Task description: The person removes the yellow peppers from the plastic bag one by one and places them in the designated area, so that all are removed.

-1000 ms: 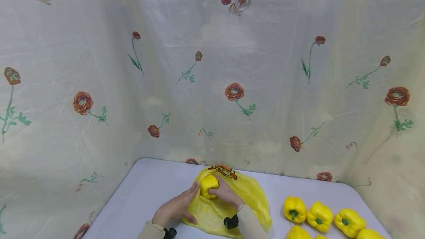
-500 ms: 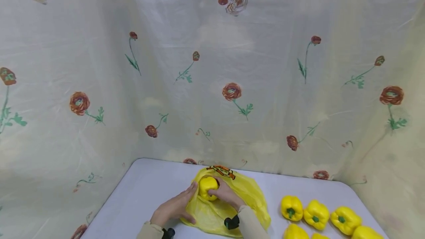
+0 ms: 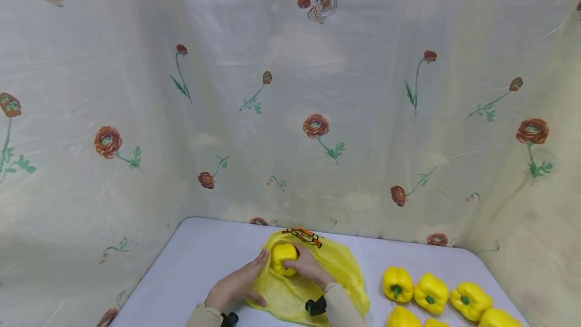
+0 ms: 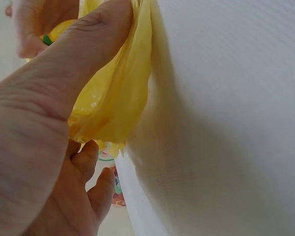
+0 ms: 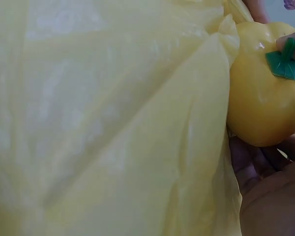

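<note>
A yellow plastic bag [image 3: 338, 261] with an orange-and-black print lies on the table. My right hand [image 3: 310, 266] grips a yellow bell pepper [image 3: 282, 259] at the bag's mouth. In the right wrist view, the green stem [image 5: 285, 61] of this pepper [image 5: 260, 103] shows beside a fingertip, with other fingers under it. My left hand [image 3: 240, 279] stands at the bag's left edge, fingers extended and thumb spread wide apart. From the left wrist, the thumb [image 4: 96, 37] lies against the bag [image 4: 118, 98], and its fingers [image 4: 103, 191] reach past the bag's rim.
Several more yellow bell peppers [image 3: 430, 294] lie to the right of the bag, some cut off by the frame's lower edge. The white table [image 3: 213, 246] has rounded far corners. Flower-printed sheeting [image 3: 317, 180] hangs behind it and at both sides.
The head view has shifted slightly, moving the scene a little left. The held pepper sits slightly lower at the bag's mouth. Both hands keep nearly the same pose.
</note>
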A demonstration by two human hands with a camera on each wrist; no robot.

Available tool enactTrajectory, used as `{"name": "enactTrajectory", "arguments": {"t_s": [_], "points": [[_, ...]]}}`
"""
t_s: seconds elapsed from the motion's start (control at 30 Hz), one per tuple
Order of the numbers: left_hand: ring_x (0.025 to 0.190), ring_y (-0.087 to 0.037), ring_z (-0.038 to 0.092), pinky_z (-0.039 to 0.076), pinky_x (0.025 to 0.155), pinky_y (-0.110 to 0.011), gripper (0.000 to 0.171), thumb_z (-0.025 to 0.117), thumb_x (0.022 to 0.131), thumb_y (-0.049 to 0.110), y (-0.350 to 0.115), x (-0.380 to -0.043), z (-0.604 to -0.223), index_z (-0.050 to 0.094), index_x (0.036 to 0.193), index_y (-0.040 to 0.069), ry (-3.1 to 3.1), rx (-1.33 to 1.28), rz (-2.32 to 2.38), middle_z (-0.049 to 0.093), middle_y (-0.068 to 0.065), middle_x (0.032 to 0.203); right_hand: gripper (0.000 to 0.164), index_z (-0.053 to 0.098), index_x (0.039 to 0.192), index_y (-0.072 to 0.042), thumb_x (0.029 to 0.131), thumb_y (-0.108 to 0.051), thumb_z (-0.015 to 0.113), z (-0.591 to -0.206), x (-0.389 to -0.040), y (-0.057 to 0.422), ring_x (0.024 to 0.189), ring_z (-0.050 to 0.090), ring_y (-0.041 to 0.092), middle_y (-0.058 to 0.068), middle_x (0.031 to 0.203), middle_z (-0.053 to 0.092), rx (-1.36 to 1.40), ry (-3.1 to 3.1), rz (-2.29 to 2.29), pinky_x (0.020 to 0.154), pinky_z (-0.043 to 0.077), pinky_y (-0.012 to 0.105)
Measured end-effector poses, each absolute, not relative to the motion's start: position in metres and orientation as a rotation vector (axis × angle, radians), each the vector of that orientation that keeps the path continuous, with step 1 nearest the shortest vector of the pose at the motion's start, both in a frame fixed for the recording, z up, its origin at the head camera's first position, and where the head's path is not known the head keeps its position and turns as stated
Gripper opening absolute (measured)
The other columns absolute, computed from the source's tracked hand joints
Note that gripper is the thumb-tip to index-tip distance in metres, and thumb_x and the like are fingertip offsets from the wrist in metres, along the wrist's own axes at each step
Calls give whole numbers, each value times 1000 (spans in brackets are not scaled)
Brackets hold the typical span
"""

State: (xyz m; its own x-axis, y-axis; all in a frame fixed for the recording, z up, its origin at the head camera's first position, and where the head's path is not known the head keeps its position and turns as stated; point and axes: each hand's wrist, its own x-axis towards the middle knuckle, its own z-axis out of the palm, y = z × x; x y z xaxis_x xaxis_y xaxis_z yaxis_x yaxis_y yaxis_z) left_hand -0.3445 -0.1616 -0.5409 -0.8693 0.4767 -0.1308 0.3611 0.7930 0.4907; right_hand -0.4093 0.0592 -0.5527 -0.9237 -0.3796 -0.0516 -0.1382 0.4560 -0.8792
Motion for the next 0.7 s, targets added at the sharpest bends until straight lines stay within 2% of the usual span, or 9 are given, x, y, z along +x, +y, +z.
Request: {"name": "enactTrajectory", "arguments": {"t_s": [0.7], "points": [[147, -34, 20, 24, 117, -51, 123, 81, 68, 47, -162, -343, -539, 6, 155, 6, 2742, 658, 688, 4, -15, 163, 73, 39, 139, 5, 83, -27, 72, -554, -406, 65, 102, 57, 23, 17, 124, 55, -415, 2457, -1524, 86, 53, 40]]}}
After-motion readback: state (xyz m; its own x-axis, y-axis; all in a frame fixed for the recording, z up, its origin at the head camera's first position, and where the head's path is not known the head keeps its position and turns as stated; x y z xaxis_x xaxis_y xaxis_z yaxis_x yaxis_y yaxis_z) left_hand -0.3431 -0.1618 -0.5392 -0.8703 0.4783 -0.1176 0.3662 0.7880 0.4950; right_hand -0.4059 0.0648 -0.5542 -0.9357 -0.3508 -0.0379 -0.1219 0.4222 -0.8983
